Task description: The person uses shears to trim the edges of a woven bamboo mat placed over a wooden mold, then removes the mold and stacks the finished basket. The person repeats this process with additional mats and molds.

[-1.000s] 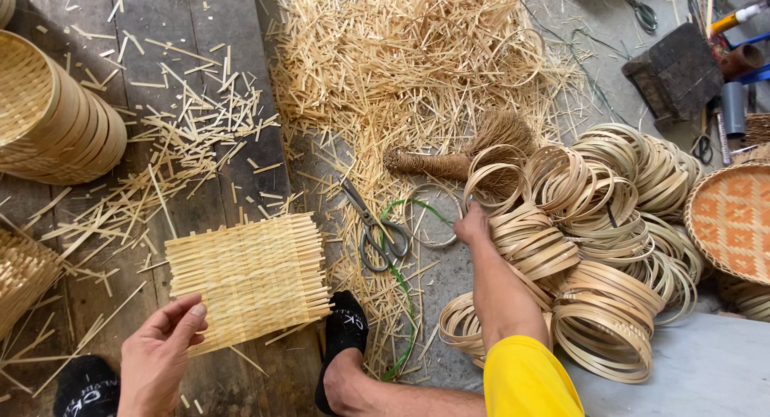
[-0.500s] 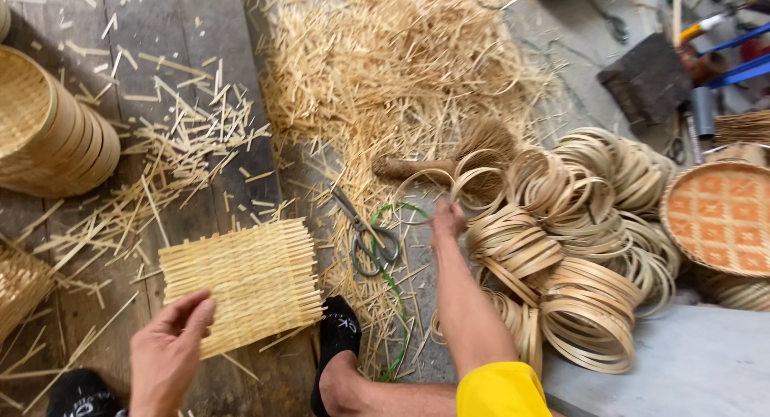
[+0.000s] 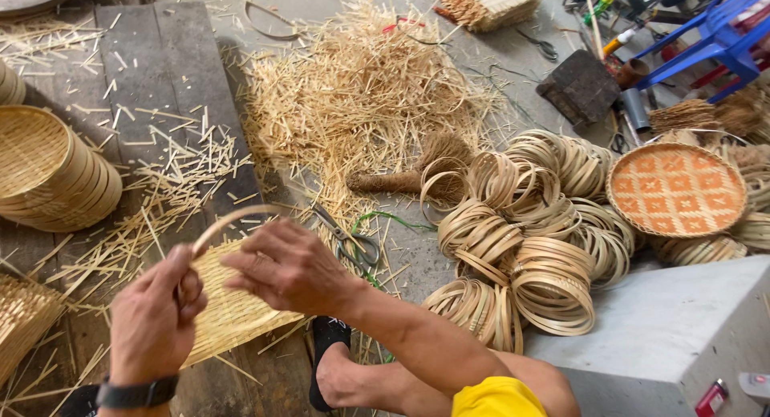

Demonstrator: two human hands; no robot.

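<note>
My left hand [image 3: 152,321] and my right hand [image 3: 289,265] are raised together over the wooden boards, both gripping one thin bamboo ring [image 3: 228,220] that arcs between them. Under the hands lies a flat woven bamboo mat [image 3: 233,313], partly hidden by them. Scissors [image 3: 349,239] with a green cord lie on the floor just right of my right hand. A pile of bamboo rings [image 3: 521,232] sits further right.
Stacked round baskets [image 3: 48,176] stand at the left, a woven piece [image 3: 24,321] at the lower left. Bamboo offcuts [image 3: 361,96] cover the floor, with a small brush [image 3: 417,172] in them. An orange patterned woven tray [image 3: 678,188] and a grey block [image 3: 658,329] are at the right.
My right hand came back from the ring pile carrying one ring to in front of me. My left hand rose off the woven mat and took hold of the ring's other side.
</note>
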